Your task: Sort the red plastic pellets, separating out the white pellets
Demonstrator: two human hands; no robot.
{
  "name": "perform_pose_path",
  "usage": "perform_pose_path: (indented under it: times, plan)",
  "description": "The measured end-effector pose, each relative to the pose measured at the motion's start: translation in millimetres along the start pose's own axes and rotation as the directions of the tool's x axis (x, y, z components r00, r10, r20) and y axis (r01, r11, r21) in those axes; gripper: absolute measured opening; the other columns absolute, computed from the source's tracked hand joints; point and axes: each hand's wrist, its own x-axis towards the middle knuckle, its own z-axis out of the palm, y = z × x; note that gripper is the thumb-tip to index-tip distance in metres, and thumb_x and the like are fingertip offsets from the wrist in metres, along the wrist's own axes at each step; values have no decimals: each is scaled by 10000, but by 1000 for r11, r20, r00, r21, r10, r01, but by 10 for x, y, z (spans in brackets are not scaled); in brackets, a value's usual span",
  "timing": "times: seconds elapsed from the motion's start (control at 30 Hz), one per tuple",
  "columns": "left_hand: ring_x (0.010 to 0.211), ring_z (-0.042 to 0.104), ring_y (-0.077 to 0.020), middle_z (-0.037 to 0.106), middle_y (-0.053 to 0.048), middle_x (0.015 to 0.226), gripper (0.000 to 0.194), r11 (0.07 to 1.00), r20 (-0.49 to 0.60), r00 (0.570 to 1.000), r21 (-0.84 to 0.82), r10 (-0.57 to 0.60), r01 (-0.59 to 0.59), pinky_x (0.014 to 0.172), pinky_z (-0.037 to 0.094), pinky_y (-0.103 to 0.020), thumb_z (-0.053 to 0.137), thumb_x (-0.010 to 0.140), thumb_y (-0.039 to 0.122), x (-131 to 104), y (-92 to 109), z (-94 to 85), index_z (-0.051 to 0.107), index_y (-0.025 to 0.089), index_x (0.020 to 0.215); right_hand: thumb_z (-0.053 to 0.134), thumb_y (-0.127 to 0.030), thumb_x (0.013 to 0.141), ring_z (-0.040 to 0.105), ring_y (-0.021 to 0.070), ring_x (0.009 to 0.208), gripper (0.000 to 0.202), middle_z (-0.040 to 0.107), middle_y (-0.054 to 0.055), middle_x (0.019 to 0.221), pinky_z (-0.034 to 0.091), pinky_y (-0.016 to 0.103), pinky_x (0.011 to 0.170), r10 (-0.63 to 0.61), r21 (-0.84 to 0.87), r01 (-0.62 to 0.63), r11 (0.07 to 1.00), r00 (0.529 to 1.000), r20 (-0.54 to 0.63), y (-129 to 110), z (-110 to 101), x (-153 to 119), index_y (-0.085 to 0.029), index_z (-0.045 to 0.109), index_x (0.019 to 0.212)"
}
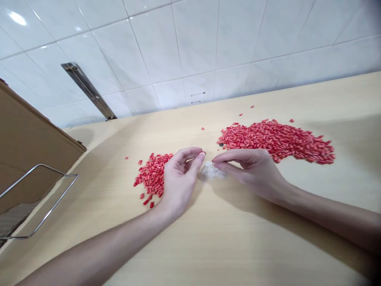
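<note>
My left hand (180, 180) is closed in a pinch, with a small red tube piece (203, 152) showing at the tips of thumb and forefinger. Facing it, my right hand (257, 172) also pinches; whatever lies between its fingertips is too small to make out. Below and between the fingertips is a little heap of whitish, translucent bits (210, 171) on the table. A smaller pile of short red tubes (151, 174) lies left of my left hand, partly covered by it. Beyond my right hand spreads a larger pile of red pieces (276, 139).
A small black ring (221, 145) lies at the large pile's left edge. Stray red pieces dot the pale wooden table (190, 246). A brown board (32, 147) and a bent metal wire handle (59, 206) stand at left. Behind are a metal bracket (89, 91) and a tiled wall (196, 43).
</note>
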Motion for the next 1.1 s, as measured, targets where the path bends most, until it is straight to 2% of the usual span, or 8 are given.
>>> perform_pose_path:
  times: [0.27, 0.4, 0.63, 0.8, 1.0, 1.1]
  plan:
    - [885, 680, -131, 739, -41, 925, 143, 1000, 21, 1000, 0, -8, 8, 811, 528, -233, 734, 797, 257, 2, 1, -14, 708, 167, 906, 728, -289, 787, 658, 203, 742, 92, 731, 41, 789, 508, 321, 678, -5, -18, 6, 1000, 998, 55, 18, -18, 13, -199, 744, 777]
    - [826, 671, -113, 728, -27, 888, 131, 1000, 7, 1000, 13, -3, 3, 782, 526, -221, 738, 792, 248, 10, -16, -15, 710, 169, 893, 715, -288, 793, 619, 177, 677, 101, 708, 29, 732, 472, 301, 613, 1, -36, 1, 999, 999, 45, 8, -10, 24, -198, 724, 749]
    - [867, 673, -125, 737, -35, 934, 150, 1000, 21, 1000, -13, -17, 18, 794, 524, -225, 752, 777, 227, 12, -23, -20, 725, 183, 918, 735, -288, 775, 685, 195, 741, 89, 758, 36, 799, 535, 302, 664, 51, 40, -51, 998, 999, 18, -29, -8, 16, -211, 767, 806]
    - [845, 668, -120, 742, -31, 895, 157, 999, 33, 999, 2, -40, 40, 796, 519, -231, 717, 817, 286, 15, -44, -27, 732, 195, 943, 776, -330, 730, 692, 187, 703, 129, 764, 39, 779, 560, 293, 646, 78, 74, -77, 994, 997, -8, -56, -5, 18, -207, 773, 771]
    - [798, 647, -99, 723, -6, 839, 150, 999, 32, 999, 31, -32, 31, 751, 508, -207, 697, 836, 307, 14, -50, -32, 726, 206, 942, 782, -381, 722, 663, 165, 626, 191, 728, 19, 691, 539, 268, 573, 72, 13, -72, 997, 997, -31, -64, -6, 21, -194, 744, 725]
    - [832, 659, -105, 727, -12, 865, 140, 999, 38, 999, 25, -33, 32, 772, 513, -207, 710, 824, 286, 10, -42, -33, 729, 203, 935, 784, -365, 723, 700, 190, 678, 167, 752, 24, 746, 571, 288, 612, 82, 40, -80, 996, 996, -42, -37, -4, 13, -208, 754, 771]
